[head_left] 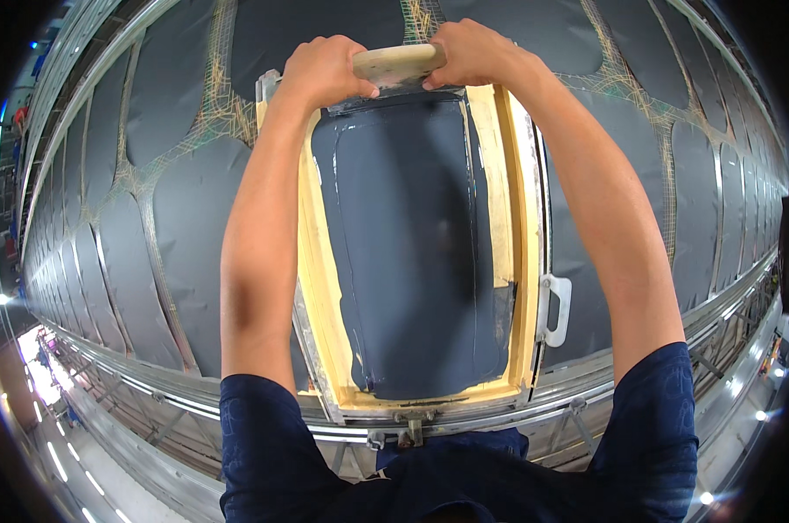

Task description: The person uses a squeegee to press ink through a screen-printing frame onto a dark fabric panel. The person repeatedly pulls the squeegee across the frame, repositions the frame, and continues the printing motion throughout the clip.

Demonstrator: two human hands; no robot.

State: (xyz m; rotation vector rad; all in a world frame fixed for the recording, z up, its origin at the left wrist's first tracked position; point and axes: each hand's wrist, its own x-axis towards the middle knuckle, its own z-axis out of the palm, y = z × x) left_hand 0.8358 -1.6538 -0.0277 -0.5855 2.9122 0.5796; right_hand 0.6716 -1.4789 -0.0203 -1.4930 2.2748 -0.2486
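Note:
Both my left hand (325, 70) and my right hand (469, 57) grip a pale, long-edged squeegee (394, 63), one at each end, with fingers curled round it. The squeegee sits at the far end of a screen frame, its lower part smeared grey. Below it, dark grey ink (408, 235) covers the middle of the screen, bordered by yellow tape (318, 288) inside a metal frame (539, 209). A white handle (555, 311) is fixed on the frame's right side.
A long table (185, 270) carries dark panels with strips of gridded, patterned material between them on both sides of the frame. A metal rail (464, 431) runs along the near edge, with a clamp (414, 429) at the frame's middle. Lit workshop floor (98, 444) shows at lower left.

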